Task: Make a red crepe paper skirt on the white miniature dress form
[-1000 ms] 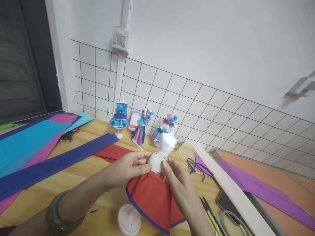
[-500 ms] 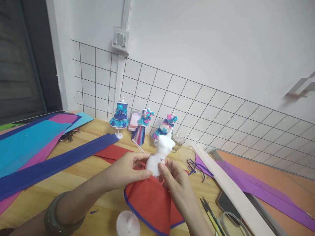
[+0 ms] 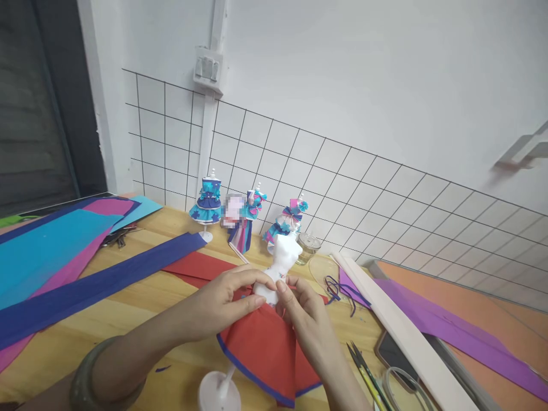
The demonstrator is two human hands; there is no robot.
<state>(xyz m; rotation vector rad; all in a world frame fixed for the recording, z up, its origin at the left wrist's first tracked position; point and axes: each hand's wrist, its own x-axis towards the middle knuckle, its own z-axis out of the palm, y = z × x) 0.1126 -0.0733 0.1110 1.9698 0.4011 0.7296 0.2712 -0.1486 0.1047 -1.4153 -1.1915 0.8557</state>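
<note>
Head view: right hand (image 3: 309, 314) angles inward, fingers gripping the white mannequin's (image 3: 285, 254) hip; left hand (image 3: 226, 297) arches opposite, thumb and forefinger parted at the red skirt's (image 3: 263, 345) waist, grip unclear.

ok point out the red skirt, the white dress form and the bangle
Red skirt (image 3: 264, 347): head view, front panel above the blue hem
White dress form (image 3: 285, 251): head view, upper torso
Bangle (image 3: 84, 374): head view, outer side of the band
</note>
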